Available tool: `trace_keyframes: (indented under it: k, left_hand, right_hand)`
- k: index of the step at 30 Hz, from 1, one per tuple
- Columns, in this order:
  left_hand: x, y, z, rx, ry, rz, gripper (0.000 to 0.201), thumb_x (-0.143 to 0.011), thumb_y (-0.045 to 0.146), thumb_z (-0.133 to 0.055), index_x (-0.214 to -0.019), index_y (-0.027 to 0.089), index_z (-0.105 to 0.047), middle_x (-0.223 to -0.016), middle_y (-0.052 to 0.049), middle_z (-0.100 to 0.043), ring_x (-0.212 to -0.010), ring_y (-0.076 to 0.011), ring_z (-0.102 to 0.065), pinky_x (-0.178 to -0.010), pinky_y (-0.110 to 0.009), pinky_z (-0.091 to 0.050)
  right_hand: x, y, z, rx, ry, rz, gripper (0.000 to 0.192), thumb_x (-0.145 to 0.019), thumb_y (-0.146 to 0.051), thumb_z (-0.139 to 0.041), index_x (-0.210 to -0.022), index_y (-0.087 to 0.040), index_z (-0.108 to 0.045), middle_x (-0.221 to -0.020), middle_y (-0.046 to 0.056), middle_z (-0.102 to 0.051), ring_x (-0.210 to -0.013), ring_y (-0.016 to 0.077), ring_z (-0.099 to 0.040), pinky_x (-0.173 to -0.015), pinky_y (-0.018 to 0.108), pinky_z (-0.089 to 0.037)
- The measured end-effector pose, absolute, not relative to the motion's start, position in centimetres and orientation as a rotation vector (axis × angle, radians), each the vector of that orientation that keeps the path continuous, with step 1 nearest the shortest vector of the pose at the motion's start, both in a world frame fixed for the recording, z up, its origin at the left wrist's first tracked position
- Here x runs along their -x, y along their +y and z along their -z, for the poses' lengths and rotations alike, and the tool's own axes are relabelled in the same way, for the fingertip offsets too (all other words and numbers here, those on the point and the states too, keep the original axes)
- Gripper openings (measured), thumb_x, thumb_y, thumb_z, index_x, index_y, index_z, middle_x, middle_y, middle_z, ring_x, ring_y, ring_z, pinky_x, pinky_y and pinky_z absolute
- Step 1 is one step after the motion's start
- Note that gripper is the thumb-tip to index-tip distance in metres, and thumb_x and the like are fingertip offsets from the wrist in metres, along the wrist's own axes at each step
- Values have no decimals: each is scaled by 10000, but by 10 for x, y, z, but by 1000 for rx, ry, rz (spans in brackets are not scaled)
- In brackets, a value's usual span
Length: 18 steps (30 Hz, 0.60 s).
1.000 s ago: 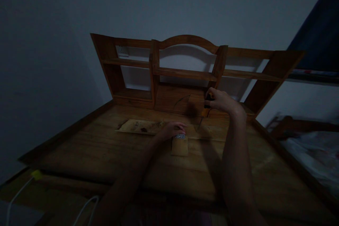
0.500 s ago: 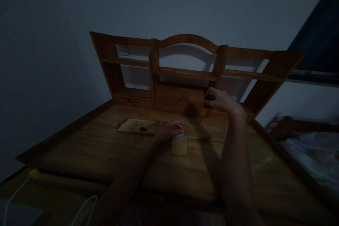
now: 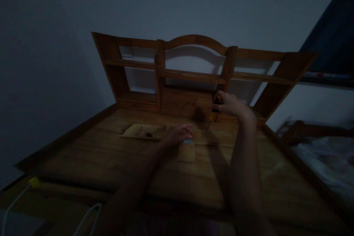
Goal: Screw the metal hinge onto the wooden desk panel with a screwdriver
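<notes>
A small silver hinge lies where a short wooden block meets a long wooden strip. The fingers of my left hand are closed at the hinge's far edge, holding it down against the wood. My right hand is wrapped round the black and orange handle of a screwdriver. Its shaft slants down to the left, with the tip close to the strip, right of the hinge; whether it touches is too dark to tell.
A wooden shelf unit stands along the back of the wooden desk against the wall. The strip's left end has dark stains. White cables with a yellow plug hang at the front left. Bedding is off to the right.
Both hands hold nearly the same positions, with the screwdriver still slanting by the strip. The whole view has shifted very slightly.
</notes>
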<state>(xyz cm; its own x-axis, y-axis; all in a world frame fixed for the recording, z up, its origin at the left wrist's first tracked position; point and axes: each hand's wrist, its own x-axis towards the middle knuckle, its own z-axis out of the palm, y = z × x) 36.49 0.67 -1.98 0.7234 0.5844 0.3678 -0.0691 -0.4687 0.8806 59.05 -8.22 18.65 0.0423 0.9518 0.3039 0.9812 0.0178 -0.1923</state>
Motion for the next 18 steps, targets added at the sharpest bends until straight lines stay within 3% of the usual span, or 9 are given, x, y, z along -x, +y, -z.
trace_keyframes:
  k: [3, 6, 9, 12, 18]
  left_hand:
    - [-365, 7, 19, -1892, 335, -765, 516, -843, 255, -660, -1324, 153, -504, -983, -79, -707, -893, -170, -666, -819, -304, -514]
    - [-367, 6, 18, -1908, 392, -795, 562, -790, 256, -723, -1304, 157, -519, -876, -45, -709, -832, -166, -665, -795, -297, -514]
    - [-367, 5, 18, -1919, 458, -840, 592, -735, 260, -777, -1271, 166, -543, -927, -43, -694, -842, -166, -658, -782, -289, -514]
    - [-366, 5, 17, -1915, 399, -813, 576, -786, 248, -728, -1314, 176, -509, -1041, -76, -692, -928, -178, -656, -817, -302, -509]
    - [-364, 3, 13, -1975, 357, -770, 526, -837, 234, -667, -1332, 163, -504, -914, -55, -711, -869, -165, -658, -817, -300, -500]
  right_hand:
    - [-588, -83, -187, 1984, -1959, 123, 255, -810, -360, -642, -984, -207, -536, -952, 87, -670, -873, 236, -628, -724, 304, -446]
    - [-586, -84, -188, 1984, -1963, 109, 256, -808, -367, -644, -974, -209, -531, -924, 84, -666, -843, 230, -628, -699, 298, -448]
    - [-585, -84, -189, 1974, -1953, 95, 245, -812, -369, -639, -964, -212, -529, -910, 81, -664, -828, 228, -628, -685, 295, -450]
    - [-586, -84, -188, 1983, -1957, 103, 251, -813, -369, -639, -974, -209, -531, -927, 89, -665, -848, 235, -628, -698, 302, -453]
    - [-588, -82, -187, 1983, -1958, 122, 251, -807, -372, -647, -961, -213, -528, -925, 83, -668, -846, 232, -629, -694, 299, -449]
